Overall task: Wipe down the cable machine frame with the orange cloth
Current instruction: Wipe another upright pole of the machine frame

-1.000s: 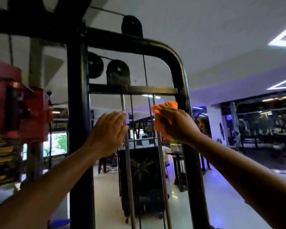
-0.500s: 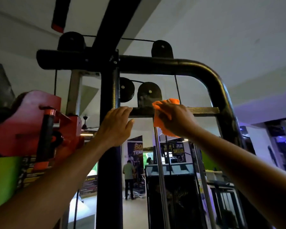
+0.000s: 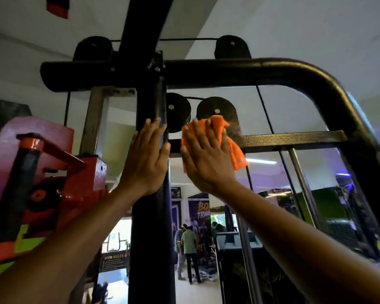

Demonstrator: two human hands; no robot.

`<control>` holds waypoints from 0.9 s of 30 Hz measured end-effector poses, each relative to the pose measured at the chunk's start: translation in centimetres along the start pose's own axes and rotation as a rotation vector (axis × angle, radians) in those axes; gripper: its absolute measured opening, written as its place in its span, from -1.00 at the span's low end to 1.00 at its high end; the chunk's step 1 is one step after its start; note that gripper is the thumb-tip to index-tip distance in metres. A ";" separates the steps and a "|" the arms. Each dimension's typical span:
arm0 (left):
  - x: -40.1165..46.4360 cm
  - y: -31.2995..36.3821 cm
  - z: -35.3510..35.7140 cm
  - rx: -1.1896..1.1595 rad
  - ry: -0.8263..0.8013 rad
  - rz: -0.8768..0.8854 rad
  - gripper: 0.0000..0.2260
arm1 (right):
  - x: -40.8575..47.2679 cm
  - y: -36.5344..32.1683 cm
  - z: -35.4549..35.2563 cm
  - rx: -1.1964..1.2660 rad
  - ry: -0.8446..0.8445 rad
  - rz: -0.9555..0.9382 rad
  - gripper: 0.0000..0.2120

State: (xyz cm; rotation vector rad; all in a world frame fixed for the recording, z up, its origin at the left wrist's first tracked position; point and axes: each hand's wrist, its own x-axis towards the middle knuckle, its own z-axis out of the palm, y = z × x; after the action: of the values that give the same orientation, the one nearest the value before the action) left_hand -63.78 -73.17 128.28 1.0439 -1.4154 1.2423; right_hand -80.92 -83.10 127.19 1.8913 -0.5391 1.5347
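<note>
The black cable machine frame [image 3: 272, 70] fills the view, with a thick upright post [image 3: 150, 227] in the middle and a flat crossbar [image 3: 294, 139] to the right. My left hand [image 3: 146, 159] rests flat on the upright post, fingers straight. My right hand [image 3: 206, 159] presses the orange cloth [image 3: 235, 150] flat against the left end of the crossbar, just below a black pulley [image 3: 216, 108]. The cloth hangs out to the right of my palm.
A red machine part [image 3: 53, 172] juts out at the left. A second pulley [image 3: 177, 111] sits beside the post, and chrome guide rods [image 3: 298, 178] and thin cables run down behind the crossbar. Two people [image 3: 188, 242] stand far off on the gym floor.
Both hands have risen from the chrome rods to the crossbar level. My left hand moved onto the upright post. My right hand flattened the cloth against the crossbar's left end. The view tilted upward.
</note>
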 end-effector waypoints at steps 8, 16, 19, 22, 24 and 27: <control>-0.6 0.1 0.2 -0.101 0.026 -0.062 -0.50 | 1.3 2.9 -0.5 -0.057 0.018 -0.057 -0.38; -1.7 0.2 0.1 -0.119 0.070 -0.108 -0.49 | 1.8 -0.7 0.3 -0.041 -0.029 -0.228 -0.38; -1.7 0.3 -0.1 -0.082 0.051 -0.092 -0.51 | 1.0 2.6 -1.3 -0.080 -0.028 -0.206 -0.39; -1.6 0.5 -0.2 0.041 0.005 -0.025 -0.50 | -0.6 4.2 -2.7 -0.026 -0.072 -0.212 -0.42; -1.4 1.1 -0.1 0.128 -0.063 0.056 -0.49 | -1.1 4.9 -3.9 0.030 -0.107 -0.204 -0.43; -0.5 2.6 0.5 0.185 -0.140 0.153 -0.49 | 0.6 6.3 -5.3 0.090 -0.051 -0.110 -0.45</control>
State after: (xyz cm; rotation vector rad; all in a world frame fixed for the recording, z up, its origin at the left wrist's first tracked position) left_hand -66.33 -73.39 127.25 1.1845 -1.5323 1.4566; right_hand -88.70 -83.83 129.75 1.9988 -0.3874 1.4653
